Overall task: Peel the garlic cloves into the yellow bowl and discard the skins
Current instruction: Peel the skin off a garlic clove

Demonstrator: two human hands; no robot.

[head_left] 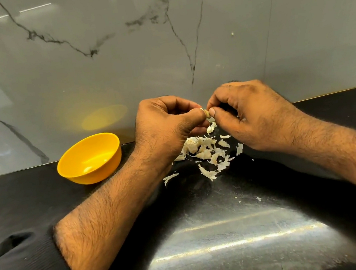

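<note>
Single head-worn view, wide-angle, looking forward and down from above the person's own forearms. Faces a grey marble-veined wall [161, 47] toward 12 o'clock; black counter [229, 229] fills the lower half. Close range: left hand [167, 127] and right hand [253, 114] meet just above centre. Yellow bowl [90, 159] at about 9 o'clock of the hands. Straight edges bow near the borders. No second view to overlap.

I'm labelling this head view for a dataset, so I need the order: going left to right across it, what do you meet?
Black sleeve → yellow bowl → left hand → garlic clove pinched between both hands → right hand. The skins lie on the counter beneath the hands, so they have no clear place.
</note>
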